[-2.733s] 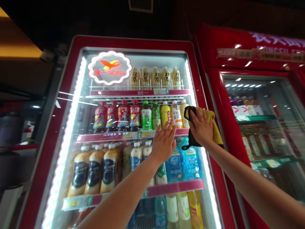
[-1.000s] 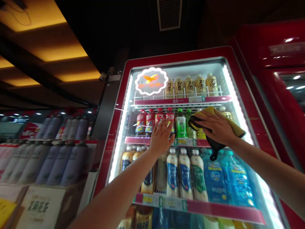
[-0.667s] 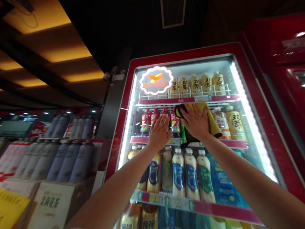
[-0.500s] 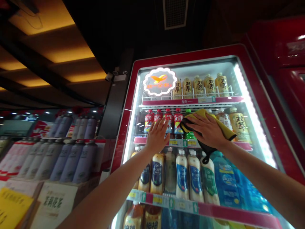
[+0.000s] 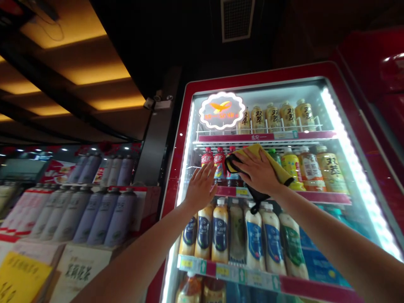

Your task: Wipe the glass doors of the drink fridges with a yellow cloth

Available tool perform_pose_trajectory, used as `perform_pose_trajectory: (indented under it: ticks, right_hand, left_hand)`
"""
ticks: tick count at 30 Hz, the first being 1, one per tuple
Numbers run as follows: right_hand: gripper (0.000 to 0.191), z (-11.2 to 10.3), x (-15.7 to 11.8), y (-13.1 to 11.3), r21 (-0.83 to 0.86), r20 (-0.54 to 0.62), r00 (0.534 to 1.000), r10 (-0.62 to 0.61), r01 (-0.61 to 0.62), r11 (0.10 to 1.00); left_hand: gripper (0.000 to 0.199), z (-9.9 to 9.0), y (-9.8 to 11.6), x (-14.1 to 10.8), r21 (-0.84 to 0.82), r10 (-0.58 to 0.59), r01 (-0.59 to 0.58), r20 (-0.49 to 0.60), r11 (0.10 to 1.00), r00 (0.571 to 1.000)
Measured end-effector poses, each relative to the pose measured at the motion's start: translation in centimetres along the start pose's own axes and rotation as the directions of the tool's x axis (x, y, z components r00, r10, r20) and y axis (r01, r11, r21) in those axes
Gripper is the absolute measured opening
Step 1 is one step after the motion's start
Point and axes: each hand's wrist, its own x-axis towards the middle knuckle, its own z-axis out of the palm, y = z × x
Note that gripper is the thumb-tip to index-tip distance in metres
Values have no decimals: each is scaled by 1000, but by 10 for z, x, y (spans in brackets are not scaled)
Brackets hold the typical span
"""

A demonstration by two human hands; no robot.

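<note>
My right hand [image 5: 257, 170] is pressed flat over a yellow cloth [image 5: 279, 168] with a black underside and black loop, against the glass door of a lit drinks cooler [image 5: 342, 80]. Its fingers lie on the cloth, which spreads out to both sides of the hand. To the left, my left hand [image 5: 200, 187] is raised with fingers spread, holding nothing, its palm toward the glass. Behind the hands are red-capped bottles [image 5: 206, 156]. Lower down stand bottles with blue labels [image 5: 220, 229], and on the top shelf yellow bottles [image 5: 273, 115].
A glowing logo sign [image 5: 221, 110] shows at the door's upper left. At left, rows of grey and lilac bottles [image 5: 97, 216] stand on a display, with a yellow price card [image 5: 23, 277] in front. A grey pillar [image 5: 155, 143] rises between display and cooler.
The right hand and cloth have moved left across the glass, closer to the left hand. The left hand sits slightly lower and further left. The cooler has shifted a little right in view.
</note>
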Motion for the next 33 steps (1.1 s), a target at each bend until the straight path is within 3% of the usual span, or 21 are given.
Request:
perform_pose_trajectory:
  ticks: [2, 5, 8, 10, 12, 14, 16, 18, 20, 22, 27, 29, 33]
  right_hand:
    - [42, -5, -11, 13, 17, 0, 998, -67, 67, 998]
    - [39, -2, -3, 23, 20, -74, 994, 76, -75, 997]
    - [44, 16, 31, -1, 12, -165, 935, 313, -316, 949]
    - [48, 28, 54, -30, 2, -181, 904, 388, -394, 919]
    - [49, 34, 65, -55, -12, -136, 926, 351, -356, 934]
    - [48, 33, 62, -68, -17, -44, 979, 201, -202, 979]
    - [46, 26, 50, -65, 5, 38, 999, 21, -21, 1000]
    - [42, 18, 37, -52, 35, 69, 995, -76, 74, 997]
    - [39, 14, 34, -40, 41, 47, 998, -43, 41, 998]
    - [40, 19, 45, -37, 20, -6, 997, 73, -73, 997]
    - [47, 49, 101, -78, -46, -128, 924, 360, -368, 929]
    - [48, 54, 110, -96, -61, -90, 942, 324, -330, 942]
    - [45, 44, 92, -100, -35, 18, 998, 54, -53, 998]
  left_hand:
    - [61, -2, -12, -9, -3, 9, -9, -6, 1000, 1000]
    - [62, -2, -29, -22, 6, -11, 11, -24, 1000, 1000]
    - [62, 1, -35, -31, 11, -27, 27, -40, 1000, 999]
    - [62, 4, -34, -35, 10, -31, 31, -46, 999, 998]
    - [61, 7, -31, -37, 8, -35, 35, -53, 999, 998]
    - [61, 8, -31, -38, -1, -31, 31, -63, 1000, 998]
    - [60, 7, -36, -39, -17, -15, 14, -73, 1000, 997]
    - [60, 7, -46, -39, -32, -12, 10, -79, 999, 997]
    - [59, 7, -58, -39, -38, -42, 39, -88, 999, 995]
    - [59, 8, -71, -39, -42, -91, 87, -103, 995, 990]
    - [58, 10, -87, -44, -55, -116, 110, -126, 992, 985]
    - [58, 10, -89, -49, -53, -100, 94, -131, 994, 986]
    - [57, 6, -95, -59, -58, -62, 54, -133, 997, 989]
